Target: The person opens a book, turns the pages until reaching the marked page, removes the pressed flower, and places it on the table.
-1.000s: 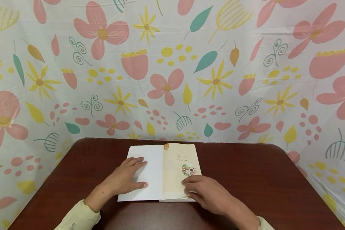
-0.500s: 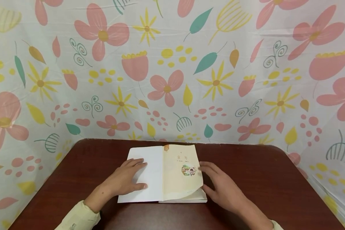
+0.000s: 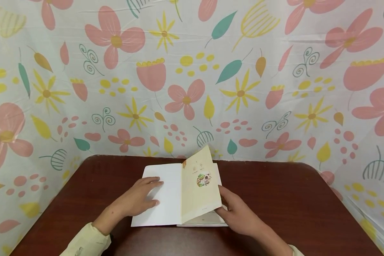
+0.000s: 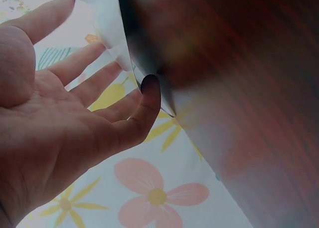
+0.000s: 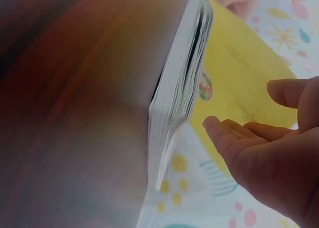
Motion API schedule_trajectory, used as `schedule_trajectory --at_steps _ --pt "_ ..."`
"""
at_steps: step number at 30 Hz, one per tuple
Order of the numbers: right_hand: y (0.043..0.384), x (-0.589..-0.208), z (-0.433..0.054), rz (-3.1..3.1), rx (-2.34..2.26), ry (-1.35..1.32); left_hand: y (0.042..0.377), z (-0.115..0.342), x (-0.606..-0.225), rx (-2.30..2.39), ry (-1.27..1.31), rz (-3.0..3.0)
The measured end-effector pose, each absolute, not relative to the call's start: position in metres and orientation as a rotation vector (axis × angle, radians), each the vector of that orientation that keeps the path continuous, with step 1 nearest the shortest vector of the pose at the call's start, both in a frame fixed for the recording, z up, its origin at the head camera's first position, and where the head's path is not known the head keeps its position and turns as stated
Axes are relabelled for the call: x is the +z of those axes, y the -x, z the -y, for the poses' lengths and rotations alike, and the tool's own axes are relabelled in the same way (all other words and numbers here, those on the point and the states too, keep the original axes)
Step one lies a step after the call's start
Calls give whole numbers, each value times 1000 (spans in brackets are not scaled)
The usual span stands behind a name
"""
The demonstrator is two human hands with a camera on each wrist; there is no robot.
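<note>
An open book (image 3: 164, 209) lies on the table, its left side a blank white page. A cream page (image 3: 196, 199) with a small round picture stands partly raised, tilted toward the left. My left hand (image 3: 136, 197) rests on the white page with fingers spread; in the left wrist view the fingers (image 4: 89, 83) reach along that side's edge. At the raised page's right edge is my right hand (image 3: 240, 211), its fingertips partly hidden behind the page. The right wrist view shows the thumb (image 5: 284, 92) apart from the fingers, with the page block (image 5: 172, 88) beside them.
The dark reddish-brown table (image 3: 291, 209) extends around the book on both sides. Behind it hangs a white cloth (image 3: 185, 135) printed with flowers and leaves, which also runs along the left and right sides.
The cream page has risen from lying nearly flat and tilts leftward. My right hand moved from on top of the page to its right edge, then behind it. My left hand stayed in place.
</note>
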State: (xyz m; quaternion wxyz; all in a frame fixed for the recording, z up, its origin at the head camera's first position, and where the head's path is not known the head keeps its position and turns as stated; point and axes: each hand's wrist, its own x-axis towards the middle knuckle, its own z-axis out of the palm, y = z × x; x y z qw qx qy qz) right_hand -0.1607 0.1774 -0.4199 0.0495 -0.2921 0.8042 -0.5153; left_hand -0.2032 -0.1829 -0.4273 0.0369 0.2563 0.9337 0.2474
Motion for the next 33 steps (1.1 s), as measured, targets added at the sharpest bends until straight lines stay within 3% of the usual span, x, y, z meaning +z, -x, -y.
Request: schedule_trajectory --at_steps 25,29,33 --pt "161 -424 -125 -2589 -1300 1131 208 189 -429 810 -789 -2881" --pt "160 -423 -120 -2620 -1210 1115 210 189 -429 896 -684 -2856" --pt "158 -422 -116 -2612 -1138 1087 213 188 -427 1130 -418 -2773"
